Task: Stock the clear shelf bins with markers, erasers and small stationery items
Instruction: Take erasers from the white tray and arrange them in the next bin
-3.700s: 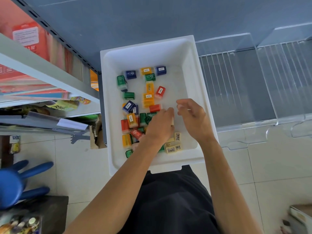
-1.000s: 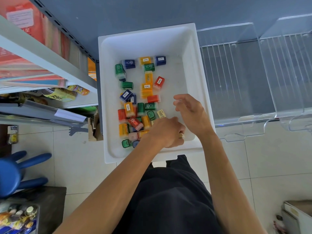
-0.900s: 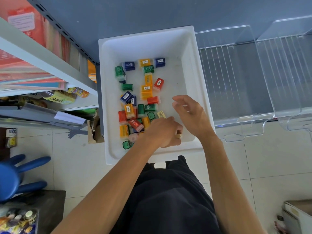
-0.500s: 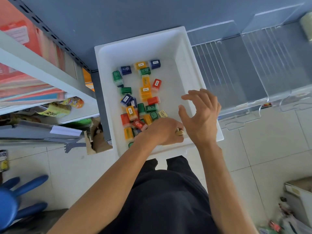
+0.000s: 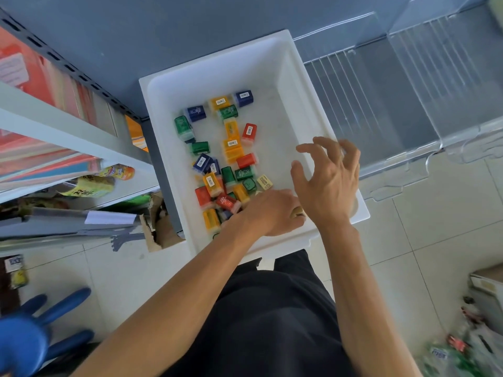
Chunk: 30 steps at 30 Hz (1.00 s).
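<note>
1. A grey metal shelf [image 5: 68,131] stands at the left, stacked with red and orange folders [image 5: 40,77].
2. A yellow packet [image 5: 87,187] lies on a lower level.
3. A torn cardboard box [image 5: 160,224] sits on the tiled floor [image 5: 449,227].
4. A blue plastic object [image 5: 27,336] shows at the bottom left.

No legible text anywhere

A stationery shop was suggested by metal shelving [image 5: 68,137] stacked with coloured paper goods [image 5: 40,159], clear shelf bins [image 5: 367,110], and barcoded small items [image 5: 231,144] (many colours) in a white tub [image 5: 206,69].
</note>
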{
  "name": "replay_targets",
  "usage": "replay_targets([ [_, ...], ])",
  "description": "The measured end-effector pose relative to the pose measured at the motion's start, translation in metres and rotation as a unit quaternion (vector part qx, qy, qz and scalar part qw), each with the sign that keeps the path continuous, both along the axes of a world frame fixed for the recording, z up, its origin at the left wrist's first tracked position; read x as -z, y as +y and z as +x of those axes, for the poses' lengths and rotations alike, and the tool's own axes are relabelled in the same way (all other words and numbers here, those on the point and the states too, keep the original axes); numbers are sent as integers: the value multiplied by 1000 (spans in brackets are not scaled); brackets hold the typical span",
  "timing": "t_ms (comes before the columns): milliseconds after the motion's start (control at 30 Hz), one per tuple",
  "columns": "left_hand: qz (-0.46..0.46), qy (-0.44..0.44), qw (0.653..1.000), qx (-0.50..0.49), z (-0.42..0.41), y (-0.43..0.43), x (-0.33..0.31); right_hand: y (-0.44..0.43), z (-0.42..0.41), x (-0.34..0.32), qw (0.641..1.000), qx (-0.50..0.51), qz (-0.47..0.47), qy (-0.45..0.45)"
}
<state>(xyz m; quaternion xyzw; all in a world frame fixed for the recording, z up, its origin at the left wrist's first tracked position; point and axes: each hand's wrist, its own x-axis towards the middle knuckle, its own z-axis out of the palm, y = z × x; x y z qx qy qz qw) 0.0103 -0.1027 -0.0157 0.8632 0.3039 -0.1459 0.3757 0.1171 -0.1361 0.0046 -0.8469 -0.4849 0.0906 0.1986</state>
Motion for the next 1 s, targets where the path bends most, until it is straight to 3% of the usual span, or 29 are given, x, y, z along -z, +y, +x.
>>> replay_targets([
  [267, 50, -114, 990, -66, 2, -6, 7, 2, 2, 4, 1000, 12, -2, 17],
  [433, 34, -123, 988, -88, 1, -7, 14, 1, 1, 2, 999, 21, 8, 40],
  [533, -6, -202, 961, -189, -2, -3, 14, 0, 2, -3, 997, 20, 6, 68],
  [600, -82, -220, 926, -295, -5, 2, 12, -1, 3, -6, 997, 15, 1, 81],
  [700, -193, -233, 857, -416, -5, 11, -2, -3, 6, -8, 995, 10, 5, 95],
  [733, -248, -235, 819, -461, -4, 15, -8, -3, 6, -9, 995, 9, 12, 100],
  [833, -470, -282, 624, -557, -4, 24, -24, -4, 7, -11, 992, 7, 30, 122],
  [900, -559, -328, 504, -571, -5, 28, -29, -5, 7, -13, 990, 6, 42, 133],
  [933, -585, -346, 463, -568, -6, 29, -32, -6, 7, -14, 990, 5, 47, 136],
  [1000, -612, -366, 420, -561, -7, 30, -36, -6, 8, -15, 990, 2, 49, 135],
])
